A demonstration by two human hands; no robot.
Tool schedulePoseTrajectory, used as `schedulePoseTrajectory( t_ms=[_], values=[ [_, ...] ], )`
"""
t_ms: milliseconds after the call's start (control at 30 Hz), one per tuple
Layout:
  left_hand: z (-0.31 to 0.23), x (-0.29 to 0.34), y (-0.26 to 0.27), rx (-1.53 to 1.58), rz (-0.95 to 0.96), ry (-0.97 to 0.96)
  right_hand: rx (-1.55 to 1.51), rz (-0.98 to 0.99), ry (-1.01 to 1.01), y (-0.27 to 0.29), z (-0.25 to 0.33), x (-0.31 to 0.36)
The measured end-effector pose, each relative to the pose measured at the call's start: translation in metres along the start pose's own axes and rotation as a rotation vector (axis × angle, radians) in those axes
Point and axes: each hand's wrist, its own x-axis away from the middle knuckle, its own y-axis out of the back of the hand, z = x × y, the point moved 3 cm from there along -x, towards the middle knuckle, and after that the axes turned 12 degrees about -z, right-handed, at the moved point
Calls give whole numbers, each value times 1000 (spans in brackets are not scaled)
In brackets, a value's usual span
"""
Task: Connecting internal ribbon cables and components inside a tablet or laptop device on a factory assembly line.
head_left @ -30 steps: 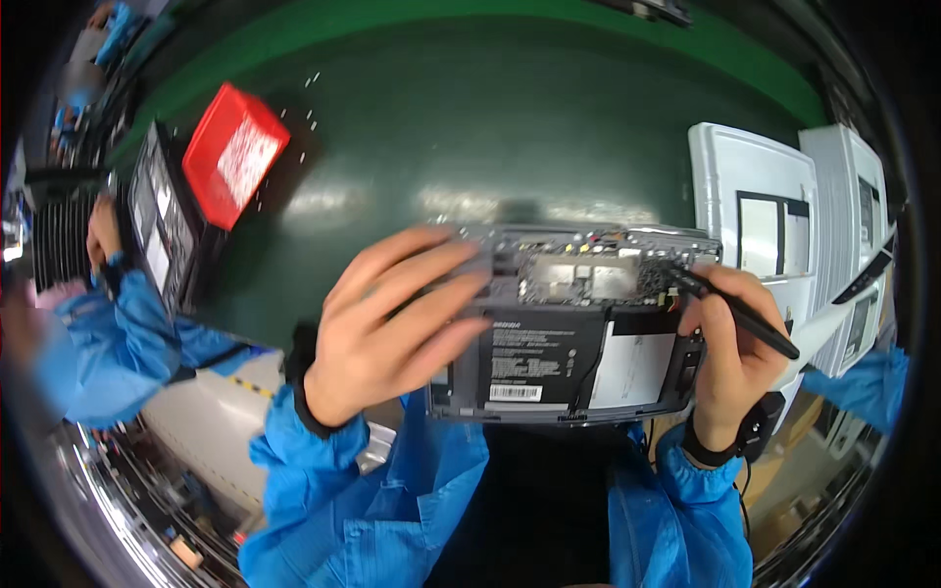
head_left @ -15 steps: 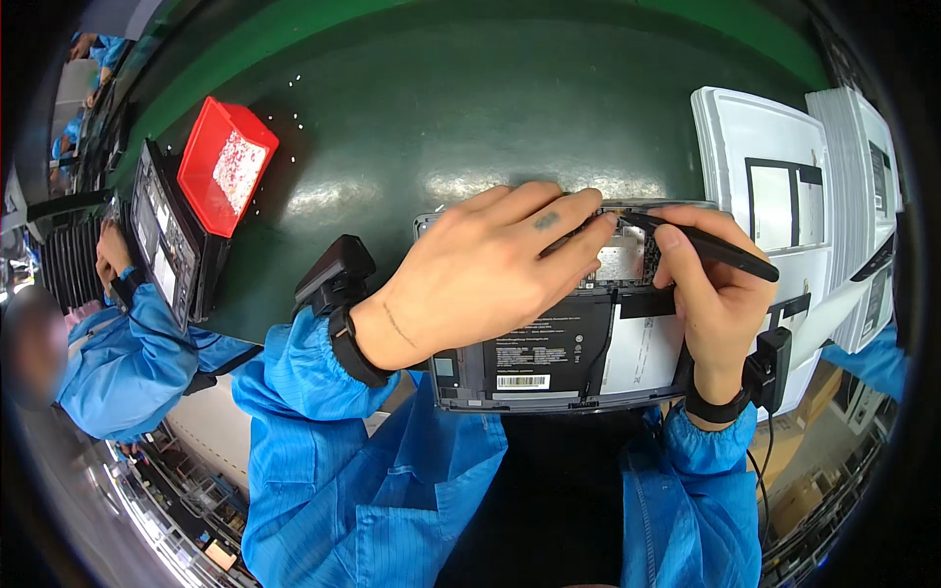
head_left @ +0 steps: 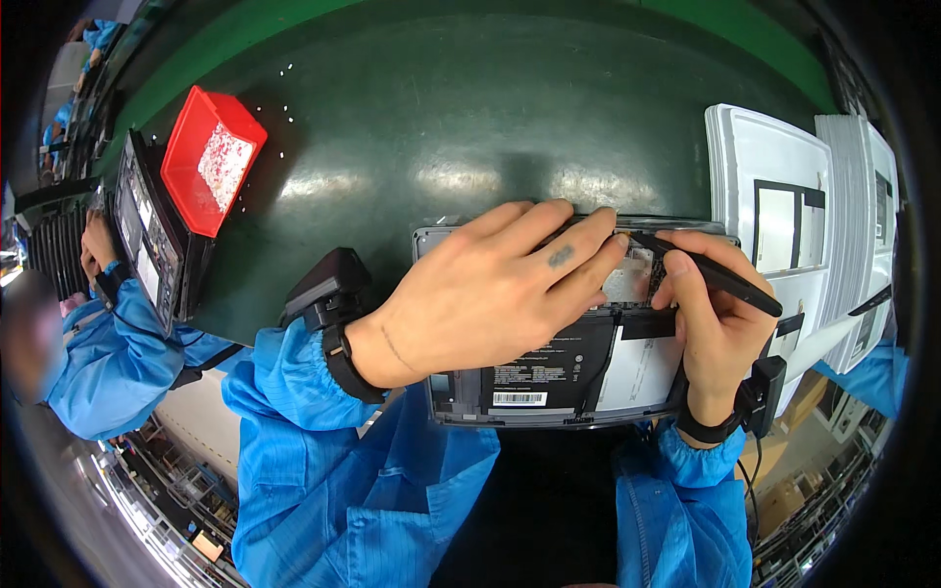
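Note:
An opened laptop base (head_left: 457,404) lies in front of me with its insides showing. A black battery (head_left: 534,374) with a white label and a white panel (head_left: 637,367) fill its near half. My left hand (head_left: 500,284) rests palm down across the left and far part, fingers stretched out and fingertips on the far edge area. Pinched in my right hand (head_left: 720,314) is a pair of black tweezers (head_left: 720,274), its tip beside my left index fingertip near a silvery board part (head_left: 627,281). What the tip touches is too small to make out.
A red bin (head_left: 181,162) of small white bits stands at the left, with several bits loose on the green table (head_left: 392,127). Beside it another laptop part (head_left: 147,230) leans near a co-worker's hand (head_left: 96,245). Stacked white trays (head_left: 769,147) stand at the right.
The whole view has shifted slightly, so the laptop sits a little lower in it. Both hands keep nearly the same pose, with the tweezers still at the far edge.

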Motion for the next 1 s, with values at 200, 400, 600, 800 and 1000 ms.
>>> schedulePoseTrajectory(
  t_ms=[200,400,600,800,1000],
  values=[
    [-2,3,-6,-11,-15,-6,86,10,267,2,-6,0],
    [0,2,-5,-41,8,-19,35,-4,136,4,-7,-4],
    [-4,-9,9,-9,70,23,-4,17,65,3,-3,-1],
    [11,51,73,-160,-316,578,-26,72,136,4,0,-5],
    [-37,126,47,364,-256,1009,-77,-45,170,5,-6,-4]
  ],
)
